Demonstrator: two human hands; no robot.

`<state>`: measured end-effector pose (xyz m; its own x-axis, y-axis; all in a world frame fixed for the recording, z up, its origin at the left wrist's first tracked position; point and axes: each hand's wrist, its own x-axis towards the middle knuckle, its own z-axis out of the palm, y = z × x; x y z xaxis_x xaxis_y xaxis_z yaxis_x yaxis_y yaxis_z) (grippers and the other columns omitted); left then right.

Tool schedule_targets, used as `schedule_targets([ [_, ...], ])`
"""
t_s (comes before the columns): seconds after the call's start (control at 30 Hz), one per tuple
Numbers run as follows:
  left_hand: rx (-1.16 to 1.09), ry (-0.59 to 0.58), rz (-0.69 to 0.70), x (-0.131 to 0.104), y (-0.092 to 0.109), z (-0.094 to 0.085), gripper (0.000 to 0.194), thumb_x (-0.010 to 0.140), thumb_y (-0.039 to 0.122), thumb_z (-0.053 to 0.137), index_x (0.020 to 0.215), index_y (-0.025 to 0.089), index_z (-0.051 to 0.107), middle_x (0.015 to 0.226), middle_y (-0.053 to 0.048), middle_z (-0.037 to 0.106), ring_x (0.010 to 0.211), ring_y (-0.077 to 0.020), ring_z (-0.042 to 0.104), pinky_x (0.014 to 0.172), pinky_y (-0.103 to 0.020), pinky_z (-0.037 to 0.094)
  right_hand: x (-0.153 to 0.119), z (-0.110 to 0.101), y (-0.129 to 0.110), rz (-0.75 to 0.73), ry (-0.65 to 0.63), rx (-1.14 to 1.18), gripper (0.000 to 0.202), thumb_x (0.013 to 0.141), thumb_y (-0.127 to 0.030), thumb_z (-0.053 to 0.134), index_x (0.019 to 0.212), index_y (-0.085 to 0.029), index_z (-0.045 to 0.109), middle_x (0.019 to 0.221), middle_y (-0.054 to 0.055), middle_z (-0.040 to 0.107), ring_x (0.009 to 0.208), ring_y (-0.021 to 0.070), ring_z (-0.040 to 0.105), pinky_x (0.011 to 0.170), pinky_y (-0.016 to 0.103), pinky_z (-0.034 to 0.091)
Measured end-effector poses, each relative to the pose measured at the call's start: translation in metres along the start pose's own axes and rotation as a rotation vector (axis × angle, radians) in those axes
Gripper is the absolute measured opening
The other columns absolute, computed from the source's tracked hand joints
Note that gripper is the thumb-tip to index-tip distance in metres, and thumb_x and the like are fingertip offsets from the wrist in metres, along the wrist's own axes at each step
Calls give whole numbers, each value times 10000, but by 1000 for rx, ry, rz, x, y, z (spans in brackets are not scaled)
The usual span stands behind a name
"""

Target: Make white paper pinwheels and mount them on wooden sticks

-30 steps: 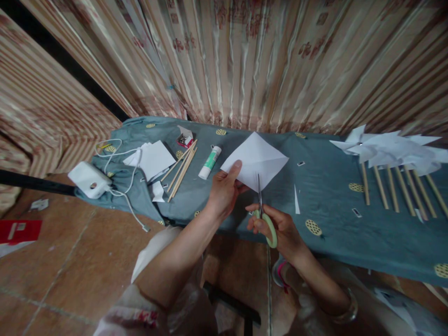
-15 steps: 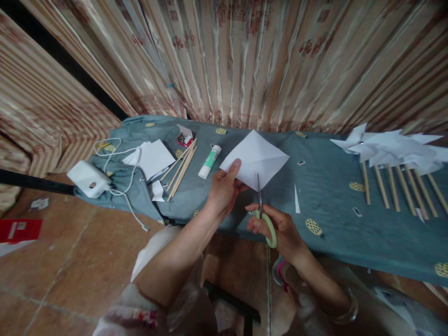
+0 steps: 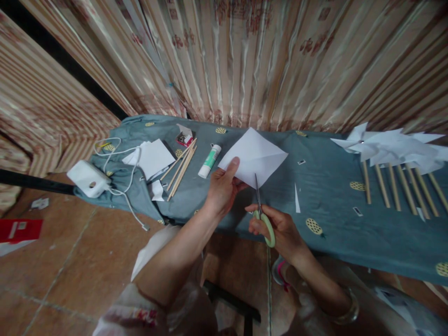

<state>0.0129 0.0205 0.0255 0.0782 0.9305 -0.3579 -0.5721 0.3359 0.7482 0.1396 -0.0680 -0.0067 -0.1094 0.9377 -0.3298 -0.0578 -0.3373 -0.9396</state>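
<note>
A white square of paper (image 3: 257, 151) with crease lines is held up by my left hand (image 3: 224, 189), thumb on top and fingers beneath its lower left edge. In my right hand (image 3: 280, 228) is a pair of scissors (image 3: 269, 231) with pale green handles. Their blades point away from me and lie at the paper's near corner. Left of the paper lies a glue stick (image 3: 210, 162) with a green and white label. A thin sliver of white paper (image 3: 297, 198) rests on the cloth to the right.
Several finished paper pinwheels (image 3: 392, 147) on wooden sticks lie at the right. Wooden sticks (image 3: 182, 172), a small red box (image 3: 185, 138), stacked white paper (image 3: 157, 158) and a white power strip with cable (image 3: 87, 179) are on the left. A striped curtain (image 3: 238, 70) hangs behind.
The paper and my left hand have shifted very slightly left and up. The scissors stay at the paper's near corner, with their blades tilted a little more to the left.
</note>
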Motion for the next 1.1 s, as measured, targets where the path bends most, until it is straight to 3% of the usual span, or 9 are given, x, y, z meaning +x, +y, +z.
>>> schedule_targets([
  [0.3,4,-9,13,-1,1,1,295,744,394,754,856,146,640,736,-28,710,810,-205,724,767,-323,587,1,3,-4,62,35,47,347,617,-418,777,870,-205,673,549,-42,613,516,125,594,544,266,524],
  [0.83,-4,-9,-1,-2,1,1,297,733,395,768,853,154,643,730,-32,714,818,-210,727,756,-320,593,0,4,-2,-11,36,-50,318,694,-445,706,890,-198,664,557,-22,637,511,129,605,504,255,513],
  [1.1,-20,-64,-18,-4,-6,0,323,715,392,780,878,154,636,742,-30,724,788,-213,727,762,-336,589,0,2,-6,9,72,-31,332,656,-439,730,882,-204,667,585,-22,657,530,134,630,538,262,540],
])
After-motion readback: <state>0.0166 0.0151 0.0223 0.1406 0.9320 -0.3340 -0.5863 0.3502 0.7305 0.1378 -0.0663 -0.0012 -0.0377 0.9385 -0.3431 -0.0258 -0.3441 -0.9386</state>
